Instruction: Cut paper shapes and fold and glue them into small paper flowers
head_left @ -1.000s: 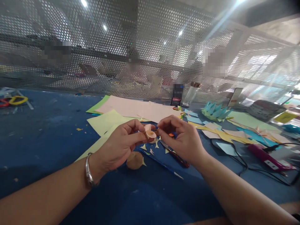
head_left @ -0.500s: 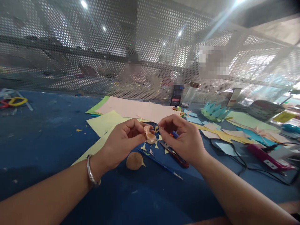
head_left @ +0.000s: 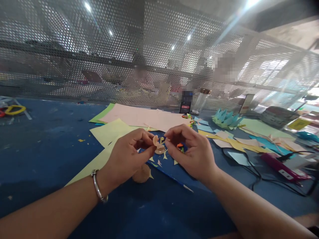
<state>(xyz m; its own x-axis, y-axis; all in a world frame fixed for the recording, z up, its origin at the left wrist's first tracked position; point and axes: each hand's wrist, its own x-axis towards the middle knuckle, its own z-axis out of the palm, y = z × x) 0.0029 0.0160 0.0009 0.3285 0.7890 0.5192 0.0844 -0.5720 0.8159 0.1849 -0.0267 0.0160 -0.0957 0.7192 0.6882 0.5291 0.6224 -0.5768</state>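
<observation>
Between the thumb and fingers of my left hand [head_left: 132,154] is a small curled peach paper piece [head_left: 156,141], shaped like petals. My right hand [head_left: 193,151] faces it, slightly apart, with thumb and forefinger pinched together; whatever is at those fingertips is too small to make out. Below and between the hands lie a round tan disc [head_left: 159,149] and pale yellow paper scraps [head_left: 165,154]. A second brown disc [head_left: 141,173] rests under my left wrist, partly covered. A thin blue stick with a white tip [head_left: 171,177] lies slanting on the table.
Pink paper sheets [head_left: 134,116] and yellow-green sheets [head_left: 109,131] lie behind. At the right are paper strips [head_left: 231,142], a blue paper flower [head_left: 225,118], a magenta power strip [head_left: 281,169] and black cables. A phone [head_left: 186,101] and glass bottle [head_left: 200,103] stand before the perforated screen [head_left: 99,66].
My right hand has shifted slightly left and down, and now covers the red-handled scissors. The peach paper has turned in my left fingers. The view has shifted slightly.
</observation>
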